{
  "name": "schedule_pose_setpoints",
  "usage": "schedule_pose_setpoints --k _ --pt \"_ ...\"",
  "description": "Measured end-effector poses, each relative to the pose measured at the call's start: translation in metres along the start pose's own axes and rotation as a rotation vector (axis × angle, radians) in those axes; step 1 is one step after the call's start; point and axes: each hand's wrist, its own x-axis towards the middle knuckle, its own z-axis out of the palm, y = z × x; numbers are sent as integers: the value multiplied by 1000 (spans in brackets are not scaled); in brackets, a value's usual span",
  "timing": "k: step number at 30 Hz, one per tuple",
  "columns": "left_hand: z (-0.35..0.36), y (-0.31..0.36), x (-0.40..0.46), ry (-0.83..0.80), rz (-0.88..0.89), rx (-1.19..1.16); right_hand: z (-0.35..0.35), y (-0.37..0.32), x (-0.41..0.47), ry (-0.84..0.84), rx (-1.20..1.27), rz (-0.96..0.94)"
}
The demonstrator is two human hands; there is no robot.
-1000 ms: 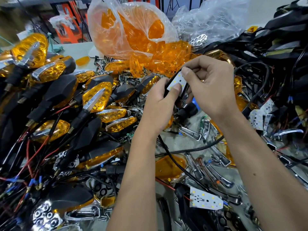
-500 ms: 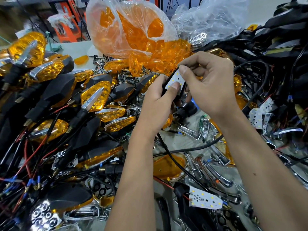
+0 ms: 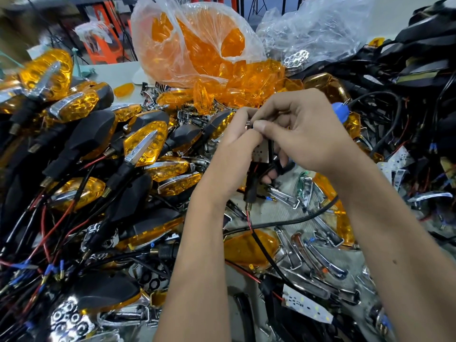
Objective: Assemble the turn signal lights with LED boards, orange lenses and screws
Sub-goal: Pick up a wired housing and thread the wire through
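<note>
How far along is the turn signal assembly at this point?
Done: a pile of finished lights with orange lenses lies at left. In hand: both the left hand and right hand hold one black housing with its LED board, no lens on it yet. Left: loose lenses in the bag, a spare board.

There was one view only — a wide head camera that looked forward and down from just above the bench. It sat close to the left hand (image 3: 237, 154) and right hand (image 3: 303, 134), with both forearms entering from the bottom edge — the bag (image 3: 187, 43) lay farther behind.
</note>
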Motion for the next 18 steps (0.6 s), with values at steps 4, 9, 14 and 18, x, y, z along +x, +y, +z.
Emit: schedule_pose_setpoints --k 4,9,14,18 --pt "-1 -4 -3 -45 -48 20 2 5 0 -60 65 106" --pt "2 -8 1 -41 -50 67 -3 9 0 -30 151 152" --pt "5 -10 2 -14 -72 40 -2 8 -1 -11 199 177" --pt "4 -10 2 2 -101 67 -7 8 -1 -74 213 184"
